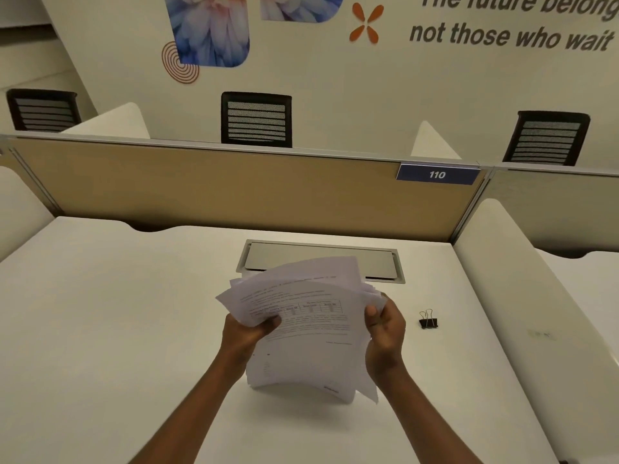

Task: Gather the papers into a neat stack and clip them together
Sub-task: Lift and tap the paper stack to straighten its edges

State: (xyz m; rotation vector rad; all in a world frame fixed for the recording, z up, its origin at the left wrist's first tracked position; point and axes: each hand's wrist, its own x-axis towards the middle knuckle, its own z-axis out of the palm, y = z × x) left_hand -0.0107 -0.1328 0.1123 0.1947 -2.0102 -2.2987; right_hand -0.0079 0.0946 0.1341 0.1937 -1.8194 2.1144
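Both hands, left hand (249, 333) and right hand (385, 333), gripped the uneven papers (301, 329); binder clip (428, 319) lay unused on the tabletop (117, 313).

Printed text on the papers (303, 324) is too blurred to read, and their fanned sheets cover the near edge of the metal cable hatch (321, 262). The wall lettering (516, 26) is cut off by the top and right edges. Left hand (246, 333) fingers lie hidden beneath the sheets.
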